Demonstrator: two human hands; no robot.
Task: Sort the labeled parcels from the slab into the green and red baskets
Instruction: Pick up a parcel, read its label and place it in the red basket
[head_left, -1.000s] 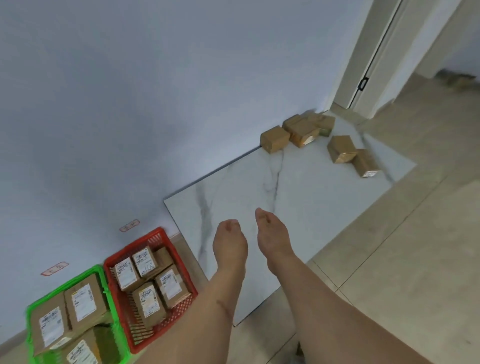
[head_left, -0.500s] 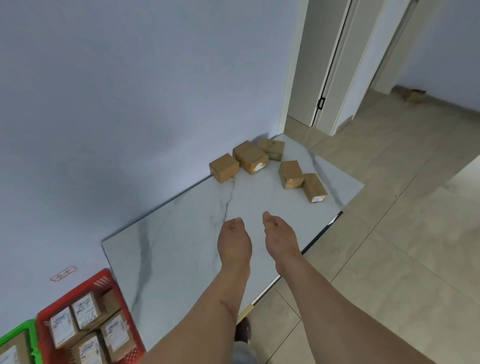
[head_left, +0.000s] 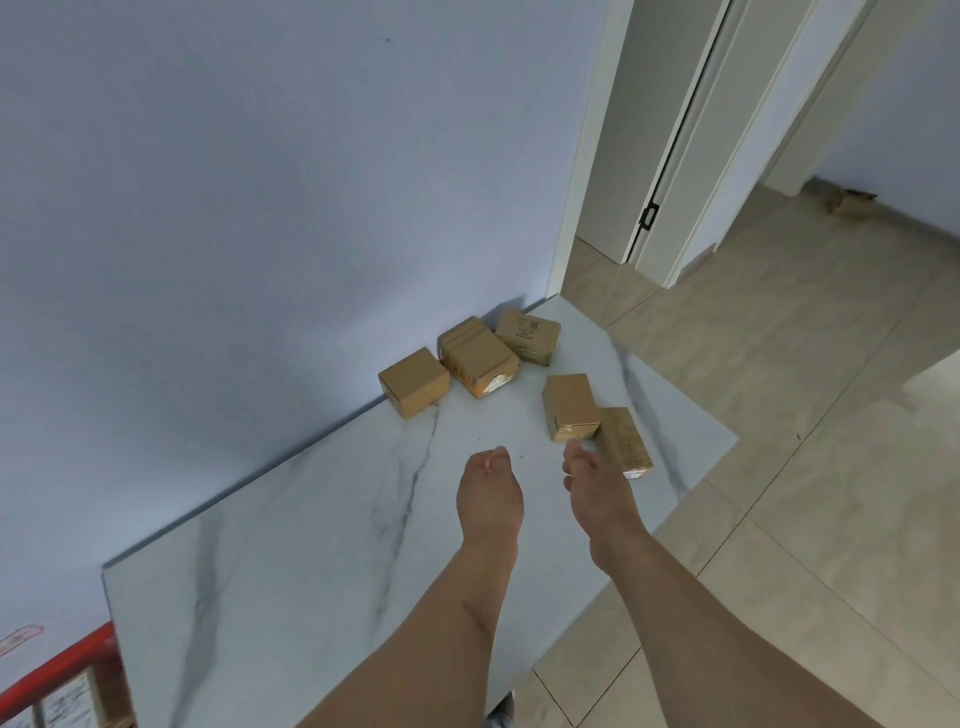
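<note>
Several brown cardboard parcels lie at the far end of the white marble slab (head_left: 311, 561): one by the wall (head_left: 414, 382), a stack (head_left: 480, 355), one with print on top (head_left: 529, 335), and two nearer ones (head_left: 569, 406) (head_left: 624, 441). My left hand (head_left: 489, 496) hovers over the slab with its fingers curled loosely, empty. My right hand (head_left: 597, 486) reaches forward, empty, its fingertips just short of the two nearer parcels. The red basket (head_left: 57, 670) shows only a corner at the lower left, with labeled parcels inside. The green basket is out of view.
A blue-grey wall (head_left: 260, 208) runs along the slab's left side. A white door frame (head_left: 587, 156) and open doorway stand beyond the parcels. Beige floor tiles (head_left: 805, 467) spread to the right of the slab. A small red sticker (head_left: 18, 640) sits low on the wall.
The view has moved forward and right along the slab; the baskets slid out at the lower left and the parcels came nearer. Both empty hands advanced toward the parcels.
</note>
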